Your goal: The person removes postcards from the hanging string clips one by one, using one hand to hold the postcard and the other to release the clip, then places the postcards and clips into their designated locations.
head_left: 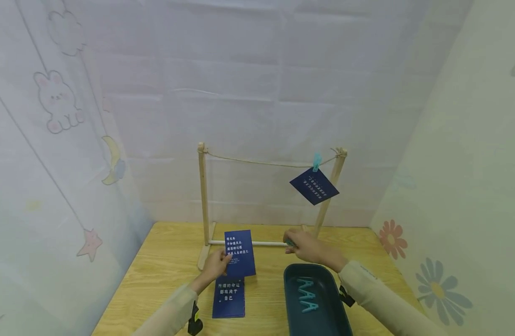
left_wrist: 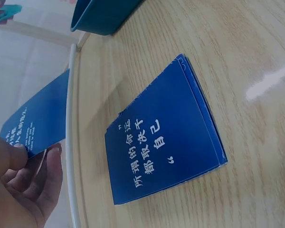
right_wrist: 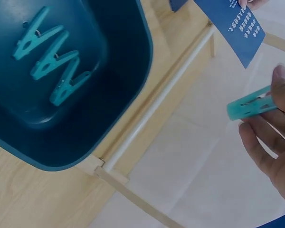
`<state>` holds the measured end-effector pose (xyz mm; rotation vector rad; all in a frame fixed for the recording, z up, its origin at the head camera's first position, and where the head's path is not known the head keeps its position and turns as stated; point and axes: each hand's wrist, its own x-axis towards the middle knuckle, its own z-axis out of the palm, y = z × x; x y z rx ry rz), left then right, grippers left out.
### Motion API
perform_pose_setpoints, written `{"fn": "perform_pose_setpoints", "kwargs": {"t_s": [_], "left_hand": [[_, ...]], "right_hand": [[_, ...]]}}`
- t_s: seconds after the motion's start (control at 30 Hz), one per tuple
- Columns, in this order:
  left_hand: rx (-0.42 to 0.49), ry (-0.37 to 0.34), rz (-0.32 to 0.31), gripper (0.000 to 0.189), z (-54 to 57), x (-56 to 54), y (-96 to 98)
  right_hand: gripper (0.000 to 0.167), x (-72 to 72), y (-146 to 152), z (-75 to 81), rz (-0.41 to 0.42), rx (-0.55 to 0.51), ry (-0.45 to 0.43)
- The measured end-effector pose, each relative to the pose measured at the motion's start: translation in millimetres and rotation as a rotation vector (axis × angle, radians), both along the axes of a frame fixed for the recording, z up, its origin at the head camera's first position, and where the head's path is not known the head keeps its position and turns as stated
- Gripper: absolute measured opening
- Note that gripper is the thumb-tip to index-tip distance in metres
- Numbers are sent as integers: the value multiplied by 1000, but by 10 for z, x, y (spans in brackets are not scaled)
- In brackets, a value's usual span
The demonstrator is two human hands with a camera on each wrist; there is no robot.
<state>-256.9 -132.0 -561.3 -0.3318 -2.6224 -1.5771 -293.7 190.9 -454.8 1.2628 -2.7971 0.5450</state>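
My left hand [head_left: 215,264] pinches a blue card [head_left: 240,252] with white writing by its left edge, thumb on the printed face. Below it on the table lies a stack of similar blue cards [left_wrist: 156,137]. A turquoise clothespin [right_wrist: 251,103] is held between the thumb and fingers of my right hand [right_wrist: 275,137], above the far end of a dark teal tray [head_left: 288,280]. Inside that tray rest three more turquoise clothespins [right_wrist: 52,54] in a row. Another blue card [head_left: 314,185] hangs tilted from the string by a turquoise clothespin [head_left: 316,161].
A wooden frame with two posts [head_left: 204,196] and a string [head_left: 257,162] tied between their tops stands at the back of the wooden table [head_left: 165,261]. A white rod [head_left: 266,243] joins its feet. Printed fabric walls [head_left: 249,70] surround the table on the back and sides.
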Motion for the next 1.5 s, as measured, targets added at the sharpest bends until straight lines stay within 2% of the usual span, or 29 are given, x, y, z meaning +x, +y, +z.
{"fn": "perform_pose_setpoints", "kwargs": {"t_s": [0.1,0.4,0.7,0.93,1.13,1.3,1.5], "left_hand": [[-32,-34,8,17,-43,20,-37],[-36,-90,-18,17,-182,108,-153],[-45,-163,-34,18,-312,216,-244],[-71,-180,-43,19,-423,323,-312],[-122,-176,-58,18,-459,390,-335],[-108,-200,-76,20,-480,437,-352],[-83,-255,-104,16,-486,460,-368]], "right_hand": [[18,43,28,-49,21,26,-23],[24,126,141,-251,31,115,-6],[34,216,271,-444,78,184,-107],[31,299,330,-570,84,216,-176],[30,351,392,-709,85,240,-212],[29,404,443,-787,77,249,-224],[36,473,462,-817,82,242,-222]]}}
